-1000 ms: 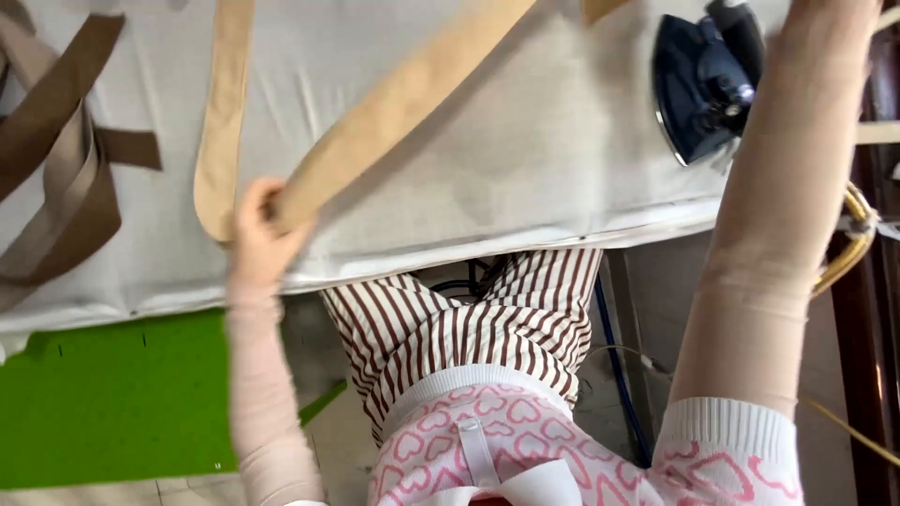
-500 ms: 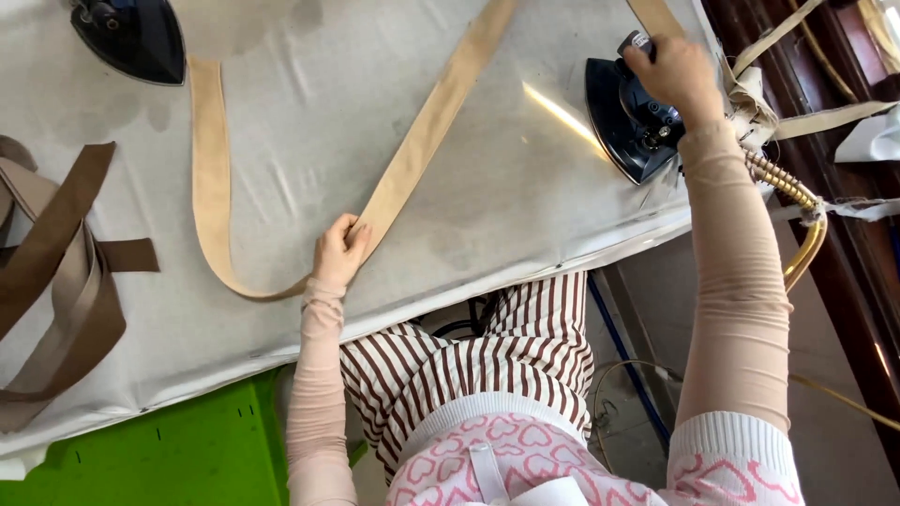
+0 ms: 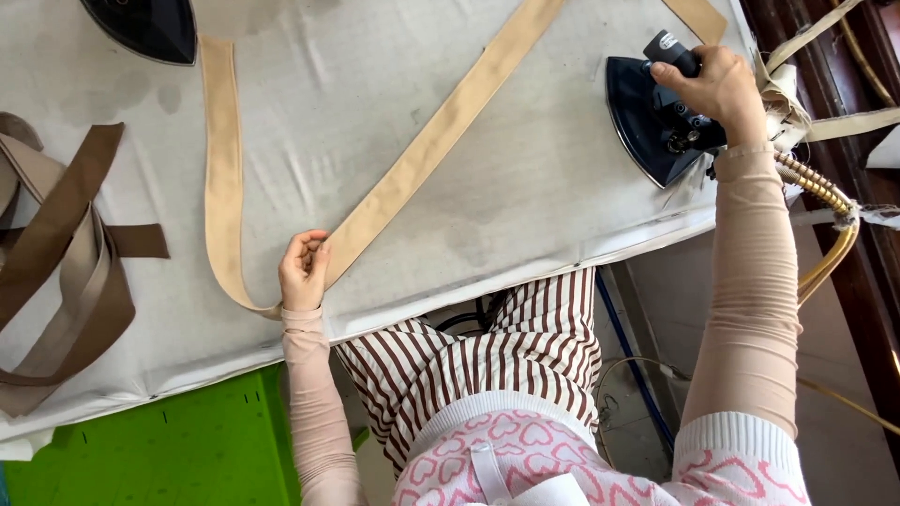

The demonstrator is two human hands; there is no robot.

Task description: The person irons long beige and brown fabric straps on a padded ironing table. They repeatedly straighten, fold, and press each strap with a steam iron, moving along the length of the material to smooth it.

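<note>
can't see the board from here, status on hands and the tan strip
Left hand pinching tan strip at its bend. Right hand gripping iron, parked beside strip. Second iron rests near the strip's far end.

Second iron [image 3: 141, 28], perhaps half cropped.

Both arms reach forward, well apart from each other, each covered by a snug beige sleeve down to the wrist. The left arm runs nearly straight up from the body, the left hand [image 3: 305, 272] at its end, fingers curled inward and pinched together, the back of the hand turned up. The right arm stretches farther out and stays almost straight, the wrist bent slightly inward; the right hand [image 3: 717, 89] is closed in a firm grasp, knuckles uppermost.
</note>
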